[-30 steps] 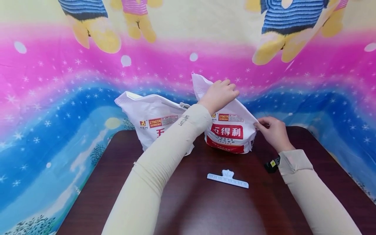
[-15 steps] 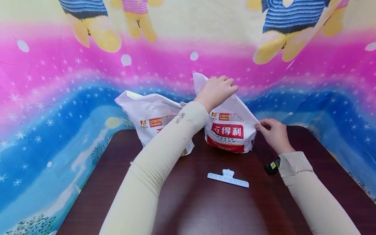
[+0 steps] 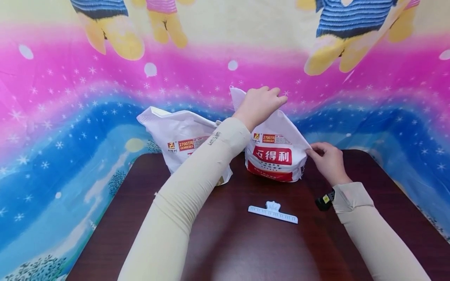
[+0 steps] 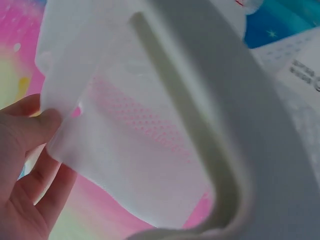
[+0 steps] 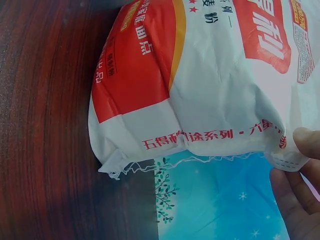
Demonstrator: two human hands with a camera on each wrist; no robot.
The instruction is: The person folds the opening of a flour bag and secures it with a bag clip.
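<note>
A white flour bag point(image 3: 272, 156) with red printing stands upright at the back of the table. My left hand point(image 3: 261, 104) reaches across to its top edge; in the left wrist view its thumb and fingers point(image 4: 49, 122) pinch the thin white material. My right hand point(image 3: 327, 160) pinches the bag's upper right corner between thumb and finger, seen closely in the right wrist view, where stitching runs along the bag's side. The top is drawn out between both hands, sloping down to the right. A light blue bag clip point(image 3: 272, 212) with a toothed bar lies in front.
A second white flour bag point(image 3: 179, 132) stands to the left, partly hidden by my left sleeve point(image 3: 190, 199). The dark wooden table point(image 3: 225, 249) ends at a patterned cloth backdrop point(image 3: 197, 74). A small black device point(image 3: 324, 201) sits at my right wrist.
My left hand has shifted very slightly along the bag's top edge, its fingers a touch higher. The right hand keeps its pinch; the bags and loose clip stay in place.
</note>
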